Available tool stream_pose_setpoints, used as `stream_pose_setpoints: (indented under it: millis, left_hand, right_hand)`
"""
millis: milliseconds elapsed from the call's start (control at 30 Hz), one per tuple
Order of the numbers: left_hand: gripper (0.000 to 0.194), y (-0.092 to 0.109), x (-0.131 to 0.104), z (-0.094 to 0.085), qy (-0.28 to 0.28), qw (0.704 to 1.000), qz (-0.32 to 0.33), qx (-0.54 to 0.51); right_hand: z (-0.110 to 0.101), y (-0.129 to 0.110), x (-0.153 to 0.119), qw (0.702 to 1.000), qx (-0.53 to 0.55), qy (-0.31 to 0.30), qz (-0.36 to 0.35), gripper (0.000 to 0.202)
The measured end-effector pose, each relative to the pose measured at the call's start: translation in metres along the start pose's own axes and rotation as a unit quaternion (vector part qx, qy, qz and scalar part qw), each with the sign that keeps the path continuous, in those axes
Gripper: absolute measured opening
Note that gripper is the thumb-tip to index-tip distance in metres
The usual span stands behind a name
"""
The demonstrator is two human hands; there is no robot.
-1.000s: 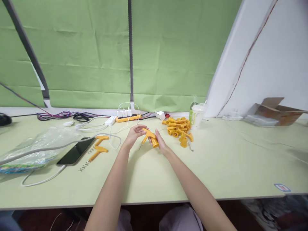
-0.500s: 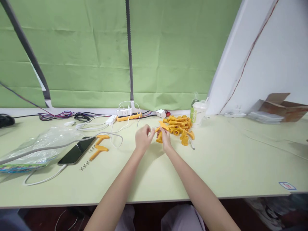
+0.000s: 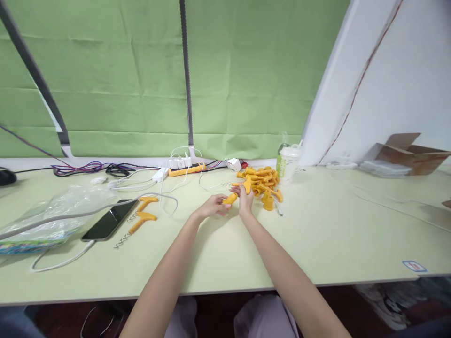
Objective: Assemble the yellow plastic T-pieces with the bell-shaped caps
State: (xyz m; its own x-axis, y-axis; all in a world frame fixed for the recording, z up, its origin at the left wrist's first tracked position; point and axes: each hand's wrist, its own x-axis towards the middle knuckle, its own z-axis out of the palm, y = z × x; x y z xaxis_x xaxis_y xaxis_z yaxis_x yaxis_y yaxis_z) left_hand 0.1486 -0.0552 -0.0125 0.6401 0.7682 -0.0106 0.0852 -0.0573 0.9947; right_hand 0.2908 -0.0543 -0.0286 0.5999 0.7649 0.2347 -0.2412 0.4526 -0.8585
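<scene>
We find both hands meeting over the table (image 3: 225, 253), just in front of the pile of yellow parts (image 3: 261, 182). The left hand (image 3: 212, 207) is closed on a yellow sleeve (image 3: 229, 199), pinched between thumb and fingers and lying nearly level. The right hand (image 3: 245, 199) is closed round a yellow corkscrew handle (image 3: 247, 184), which stands up above the knuckles; a thin metal spiral (image 3: 225, 184) shows to its left, pointing away from the pile. The sleeve and the handle sit close together — we cannot tell whether they touch.

Against the frame half a second ago, the left hand has dropped lower and turned palm-side in, and the sleeve now lies in it rather than under the right hand. The right hand has barely shifted, though its handle now stands more upright. A second ago the two hands were working nearer the person, well short of the pile.

Two finished corkscrews (image 3: 143, 217) lie unmoved beside the phone (image 3: 109, 220) — cable and plastic bag (image 3: 59, 211) likewise. The cup (image 3: 289, 163) stands behind the pile as before.
</scene>
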Motion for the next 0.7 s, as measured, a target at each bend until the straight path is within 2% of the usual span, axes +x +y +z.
stream_pose_setpoints:
  millis: [133, 267, 367, 467, 700]
  left_hand:
    - [0.048, -0.002, -0.005, -0.028, 0.121, 0.992, 0.005, 0.019]
    - [0.047, -0.009, -0.005, -0.046, 0.187, 0.98, 0.033, 0.065]
    - [0.047, -0.011, -0.003, -0.046, 0.189, 0.977, 0.052, 0.082]
    - [0.046, -0.01, -0.002, -0.044, 0.165, 0.981, 0.06, 0.084]
    - [0.047, -0.004, -0.007, -0.046, 0.161, 0.983, 0.054, 0.065]
  right_hand:
    - [-0.012, -0.01, 0.018, 0.999, 0.017, 0.036, 0.021, 0.032]
    - [-0.016, -0.012, 0.021, 0.998, 0.003, -0.006, 0.062, 0.037]
    - [-0.013, -0.005, 0.018, 0.995, -0.003, -0.049, 0.083, 0.036]
    - [-0.009, -0.001, 0.016, 0.993, -0.004, -0.075, 0.089, 0.036]
    - [-0.01, -0.014, 0.019, 0.996, 0.014, -0.036, 0.077, 0.035]
